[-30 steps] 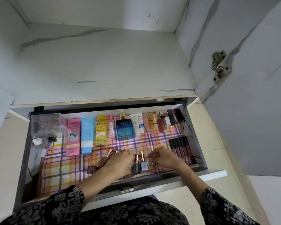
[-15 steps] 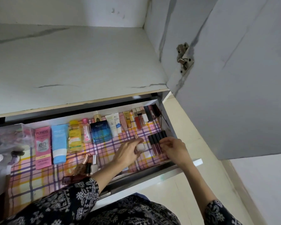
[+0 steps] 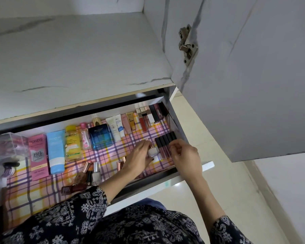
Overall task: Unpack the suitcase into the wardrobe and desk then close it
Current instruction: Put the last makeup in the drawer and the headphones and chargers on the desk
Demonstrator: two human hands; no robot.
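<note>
Wardrobe drawer [image 3: 165, 184] stands pulled out below the shelf [image 3: 77, 59], its floor covered by a checked liner [image 3: 42, 187]. Nearest, a dark patterned sleeve [image 3: 88, 208] crosses the front rim. Just past it a dark red bottle [image 3: 74, 188] lies on its side, with a cluster of nail polish bottles [image 3: 92, 173] beside it.

The left hand [image 3: 139, 159] reaches in towards the right end, its fingers curled round a white nail polish bottle [image 3: 151, 152] held just above the liner. The right hand [image 3: 185, 155] is beside it, fingers [image 3: 174, 148] bent at the near ends of a row of dark lip gloss tubes [image 3: 165, 144]; whether they pinch one cannot be told.

A second ago both hands worked at the middle of the front edge among the small bottles. Half a second ago they were already at the right end, and they hold much the same place against the tubes now.

Further back lie a pink box [image 3: 38, 155], a blue tube [image 3: 55, 150], a yellow bottle [image 3: 71, 143], a blue perfume box [image 3: 99, 136], white tubes [image 3: 115, 127] and a line of lip products [image 3: 144, 118]. A clear plastic box [image 3: 7, 147] sits at the left. To the right hangs the open wardrobe door [image 3: 253, 85] on its hinge [image 3: 187, 43].
</note>
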